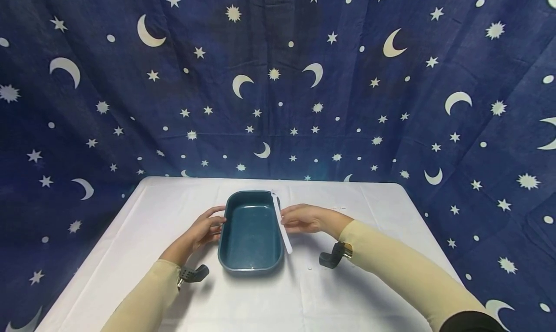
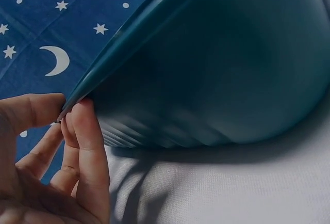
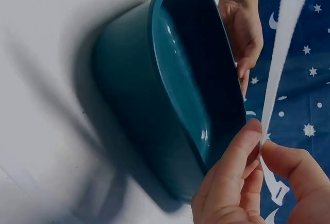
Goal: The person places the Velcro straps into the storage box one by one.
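Observation:
A deep teal plastic basin [image 1: 252, 230], rounded at the corners, sits on the white table with its open side up. My left hand [image 1: 204, 229] pinches its left rim between thumb and fingers, as the left wrist view shows close up. On the opposite side, my right hand [image 1: 306, 218] pinches a long, slim white plastic handle-like piece [image 3: 280, 53] at its narrow part. One end of this piece is broad and rounded; the other has a small slotted head [image 3: 278, 192]. It runs along the basin's right rim, and the right fingertips [image 3: 246, 131] are right by that rim.
A white cloth covers the table [image 1: 347, 293]. Behind it hangs a dark blue curtain [image 1: 278, 105] with moons and stars. Small clear bits [image 1: 339, 208] lie on the cloth right of the basin. A dark wrist camera [image 1: 332, 255] juts from the right sleeve.

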